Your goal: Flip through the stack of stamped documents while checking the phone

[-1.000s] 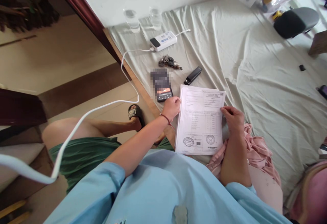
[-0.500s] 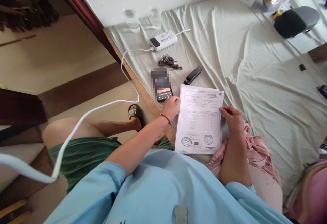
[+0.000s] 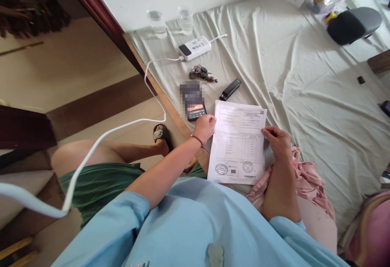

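A stack of printed papers [image 3: 234,145], with round stamps near the bottom of the top sheet, is held between my two hands over the table's near edge. My left hand [image 3: 205,129] is closed on the left edge of the papers, a thin bracelet at its wrist. On the opposite edge, the thumb and fingers of my right hand [image 3: 278,140] pinch the sheets. A smartphone [image 3: 195,102] lies just beyond my left hand, its screen lit and partly blurred. Above the papers rests a black stapler [image 3: 230,90].
Keys [image 3: 201,73] lie beyond the phone. Farther back are a white power bank [image 3: 195,48] with a cable and two clear cups [image 3: 157,24]. Pink cloth [image 3: 307,177] is bunched by my right forearm. A dark rounded case [image 3: 353,25] sits far right on the wrinkled cloth [image 3: 262,64].
The papers have shifted very slightly, their lower edge moving a little left. Both hands keep their grip in nearly the same places.
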The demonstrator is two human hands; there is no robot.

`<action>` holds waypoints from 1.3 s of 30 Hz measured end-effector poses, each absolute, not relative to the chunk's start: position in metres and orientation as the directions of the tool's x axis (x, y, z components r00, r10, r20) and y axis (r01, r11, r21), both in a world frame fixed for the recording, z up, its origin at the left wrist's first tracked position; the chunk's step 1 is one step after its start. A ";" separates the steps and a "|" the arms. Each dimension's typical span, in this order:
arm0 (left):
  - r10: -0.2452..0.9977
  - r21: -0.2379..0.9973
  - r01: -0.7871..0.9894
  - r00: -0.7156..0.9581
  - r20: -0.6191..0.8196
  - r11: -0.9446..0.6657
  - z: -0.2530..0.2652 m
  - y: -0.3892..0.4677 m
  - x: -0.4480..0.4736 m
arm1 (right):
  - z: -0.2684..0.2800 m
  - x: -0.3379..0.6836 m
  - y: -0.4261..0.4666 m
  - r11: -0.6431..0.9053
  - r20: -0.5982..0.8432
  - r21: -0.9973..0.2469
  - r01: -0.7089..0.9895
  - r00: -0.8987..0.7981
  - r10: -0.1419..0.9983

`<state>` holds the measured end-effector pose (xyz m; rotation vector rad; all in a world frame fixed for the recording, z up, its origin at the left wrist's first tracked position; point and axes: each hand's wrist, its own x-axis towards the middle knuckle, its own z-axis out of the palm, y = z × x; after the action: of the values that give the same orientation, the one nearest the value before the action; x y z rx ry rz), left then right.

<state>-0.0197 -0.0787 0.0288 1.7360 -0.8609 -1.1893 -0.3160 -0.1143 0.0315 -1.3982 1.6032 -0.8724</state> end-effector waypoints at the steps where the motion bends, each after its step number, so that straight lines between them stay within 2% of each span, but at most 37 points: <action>1: -0.874 0.907 -0.080 0.313 -0.371 -0.413 0.030 -0.079 -0.020 | 0.031 -0.316 -0.115 0.143 -0.135 -0.894 -0.424 -0.047 -0.990; 27: -0.871 0.906 -0.080 0.320 -0.371 -0.415 0.035 -0.078 -0.019 | 0.034 -0.315 -0.114 0.110 -0.117 -0.896 -0.431 -0.010 -0.993; 39: -0.854 0.896 -0.082 0.350 -0.384 -0.437 0.028 -0.074 -0.019 | 0.030 -0.315 -0.115 0.103 -0.082 -0.821 -0.562 -0.062 -0.995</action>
<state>-0.0195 -0.0744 0.0276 1.7806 -0.8295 -1.1665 -0.3149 -0.1154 0.0299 -1.5361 1.7083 -0.8151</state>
